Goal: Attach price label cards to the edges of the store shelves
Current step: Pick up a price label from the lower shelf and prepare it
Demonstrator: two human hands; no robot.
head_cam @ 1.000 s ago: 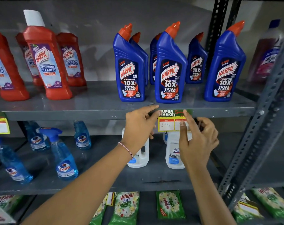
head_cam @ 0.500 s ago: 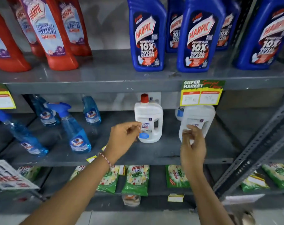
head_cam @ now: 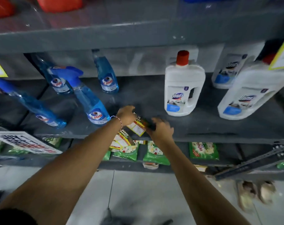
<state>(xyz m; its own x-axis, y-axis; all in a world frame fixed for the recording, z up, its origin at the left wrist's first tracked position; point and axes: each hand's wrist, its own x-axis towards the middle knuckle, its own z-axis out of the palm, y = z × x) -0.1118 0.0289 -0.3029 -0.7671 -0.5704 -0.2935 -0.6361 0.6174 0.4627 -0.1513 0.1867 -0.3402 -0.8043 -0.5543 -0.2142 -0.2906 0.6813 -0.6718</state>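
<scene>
Yellow card stock shows between the two hands in the middle of the frame. The left hand [head_cam: 126, 114] is curled, with its fingers closed on the upper end of a price label card [head_cam: 137, 126]. The right hand [head_cam: 160, 129] comes from the right with bent fingers at the card's dark edge; the blur hides whether it really pinches it. More cards [head_cam: 120, 140] lie in a loose pile just below, at the front lip of the middle shelf [head_cam: 219, 135].

Outward, blue spray bottles [head_cam: 95, 109] stand to the left and white jugs [head_cam: 183, 85] to the right on this shelf, and green packets [head_cam: 156, 153] lie below. One hung label [head_cam: 282, 54] is at the upper right of the frame.

The step seems to be taking one card from the pile. To do it well, I think the person should separate a single card, hold it by the edges so the price stays readable, and press it flat and level on the shelf lip under the right product.
</scene>
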